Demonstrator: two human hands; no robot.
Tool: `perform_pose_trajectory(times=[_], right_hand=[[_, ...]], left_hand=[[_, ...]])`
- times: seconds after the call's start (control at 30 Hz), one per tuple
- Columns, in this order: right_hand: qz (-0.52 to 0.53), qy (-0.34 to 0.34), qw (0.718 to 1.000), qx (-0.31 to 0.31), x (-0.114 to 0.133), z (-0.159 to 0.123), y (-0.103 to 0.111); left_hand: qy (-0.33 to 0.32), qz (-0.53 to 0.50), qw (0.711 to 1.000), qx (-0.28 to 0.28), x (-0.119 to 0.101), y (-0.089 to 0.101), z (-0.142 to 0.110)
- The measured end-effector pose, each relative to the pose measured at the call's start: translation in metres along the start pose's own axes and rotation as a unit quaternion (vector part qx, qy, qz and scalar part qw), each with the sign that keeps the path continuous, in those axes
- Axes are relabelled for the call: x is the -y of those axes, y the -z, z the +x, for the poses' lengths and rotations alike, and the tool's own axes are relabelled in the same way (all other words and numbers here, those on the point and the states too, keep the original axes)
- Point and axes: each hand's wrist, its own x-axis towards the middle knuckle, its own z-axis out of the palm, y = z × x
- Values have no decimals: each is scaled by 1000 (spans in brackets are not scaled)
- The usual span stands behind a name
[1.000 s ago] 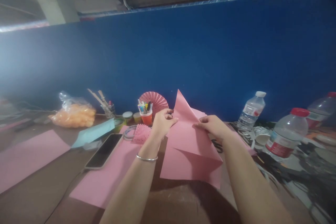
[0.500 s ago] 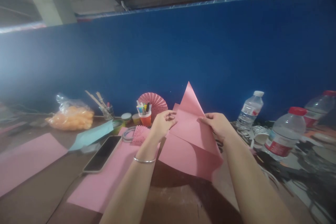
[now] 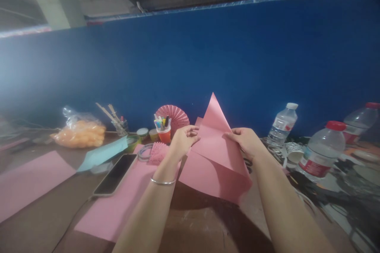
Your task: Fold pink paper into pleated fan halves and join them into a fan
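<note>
A folded pink paper sheet (image 3: 215,158) is held up above the brown table (image 3: 192,229), one corner pointing upward. My left hand (image 3: 183,141) pinches its left edge, fingers closed on the paper; a thin bangle (image 3: 162,182) is on that wrist. My right hand (image 3: 246,141) grips the right edge of the same sheet, fingers curled around it. Another pink sheet (image 3: 118,205) lies flat under my left forearm.
A phone (image 3: 115,174) lies left of my arm, beside a light blue paper (image 3: 102,153) and a bag of orange things (image 3: 78,132). A cup of pens (image 3: 164,130), a pink paper fan (image 3: 175,114) and small jars stand behind. Water bottles (image 3: 322,150) and clutter fill the right.
The paper's raised corner swung from tilting left to pointing nearly straight up, and the sheet shifted slightly. Both hands keep their hold and have barely moved in the last half second.
</note>
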Motion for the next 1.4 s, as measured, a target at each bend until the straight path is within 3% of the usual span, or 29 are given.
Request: perform_pose_trajectory(times=[0.13,0.27,0.43,0.57,0.83,1.07,1.2,1.3,1.4], right_hand=[[-33,4,999,19,2,-1,1],[-115,-8,987,111,8,-7,0],[-235,-11,951,200,23,-20,-9],[-307,6,928,211,26,-22,-15],[-337,4,915,222,12,-15,-11],[-294,59,936,183,7,-11,-33],[-272,53,947,163,7,-12,-43],[-285,39,937,198,0,-11,-43],[-339,29,900,275,-14,-10,-48]], left_hand=[[17,-11,999,27,-5,4,-3],[78,-78,992,66,-18,11,-8],[67,-97,993,13,-20,17,-8],[52,-38,998,-26,-14,18,-4],[58,4,998,4,-16,20,-5],[9,121,993,16,-13,-4,-8],[4,162,986,32,-15,-11,-10],[20,157,986,51,-5,-3,-10],[37,207,974,81,20,10,-14]])
